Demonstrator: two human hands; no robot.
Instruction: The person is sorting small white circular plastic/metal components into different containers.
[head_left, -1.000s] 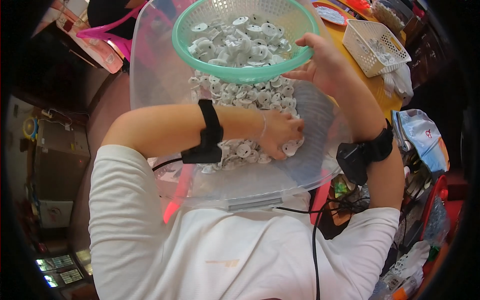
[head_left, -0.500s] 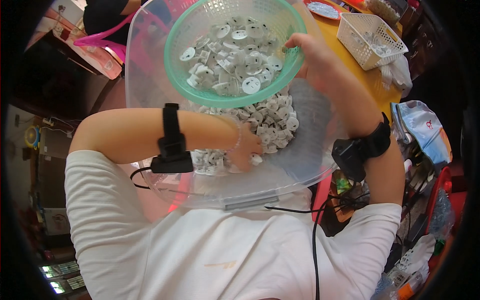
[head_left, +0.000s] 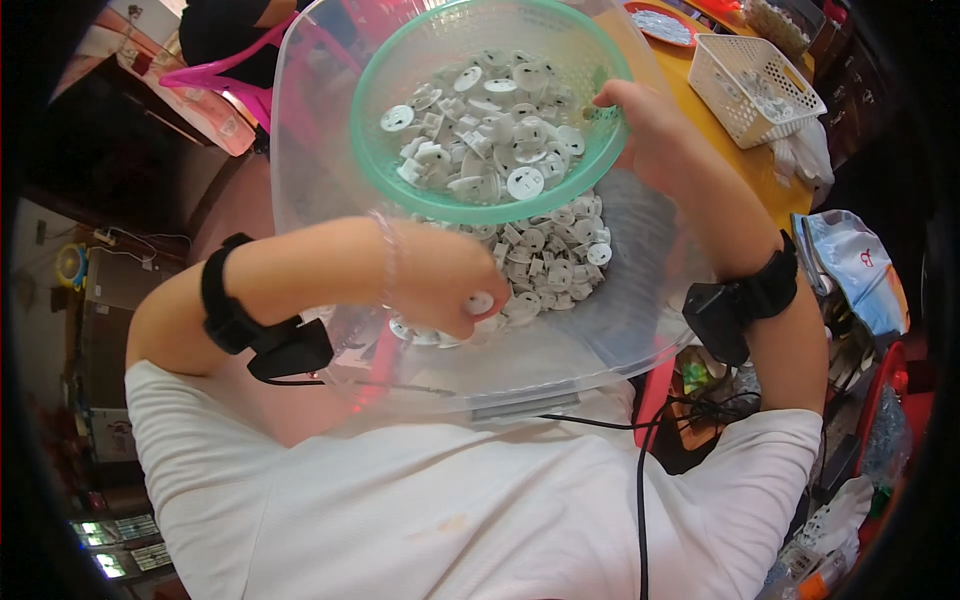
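Green basket point(head_left: 490, 214), open mouth facing upward

- Open along right side of clear tub point(head_left: 645, 270), beside white pieces point(head_left: 555, 260).
- Blocked toward far side by green basket point(head_left: 497, 213) and right hand point(head_left: 650, 125).
- Blocked near left by left hand point(head_left: 450, 280).

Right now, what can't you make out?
In the head view:
Left hand: blurred; its back and fingers hide the palm.
Right hand: most fingers hidden by itself and the green basket.
Lower white parts: partly hidden by the basket.
Other person: cut off by the top edge.
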